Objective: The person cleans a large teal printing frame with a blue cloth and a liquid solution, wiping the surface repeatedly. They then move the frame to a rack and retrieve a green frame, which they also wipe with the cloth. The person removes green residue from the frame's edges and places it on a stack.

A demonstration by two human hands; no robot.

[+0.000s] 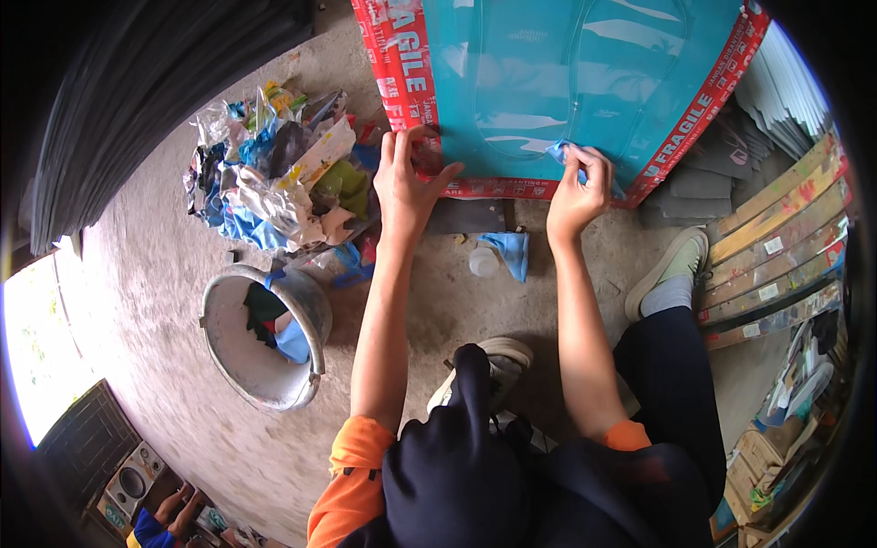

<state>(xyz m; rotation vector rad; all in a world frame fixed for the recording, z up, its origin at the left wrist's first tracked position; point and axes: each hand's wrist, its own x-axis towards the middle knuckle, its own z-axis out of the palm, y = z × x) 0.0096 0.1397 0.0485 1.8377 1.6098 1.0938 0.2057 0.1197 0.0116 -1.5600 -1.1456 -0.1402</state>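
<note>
Spreading under everything, the grey concrete floor (pixel 155 292) is filling much of the view. A glossy teal panel (pixel 512 73) is lying ahead of the person, its near edge facing the feet, while red printed tape (pixel 702 105) is bordering its left, right and near sides. At the right, a slatted wooden rack (pixel 776 242) is showing paint stains on its boards. A heap of crumpled rags (pixel 283 183) — white, blue, grey and olive — is sitting left of the panel, and a grey bucket (pixel 222 356) is standing nearer the person, holding blue and dark green cloths. The left hand (pixel 406 183) is resting on the tape at the panel's near left corner, thumb spreading wide from the fingers. The right hand (pixel 580 187) is curling narrow, pinching a small blue cloth (pixel 558 152) against the teal surface close to the near edge. Between the forearms, a light-blue scrap (pixel 513 253) is lying on the floor — just beside a small, pale round cup (pixel 483 262).
</note>
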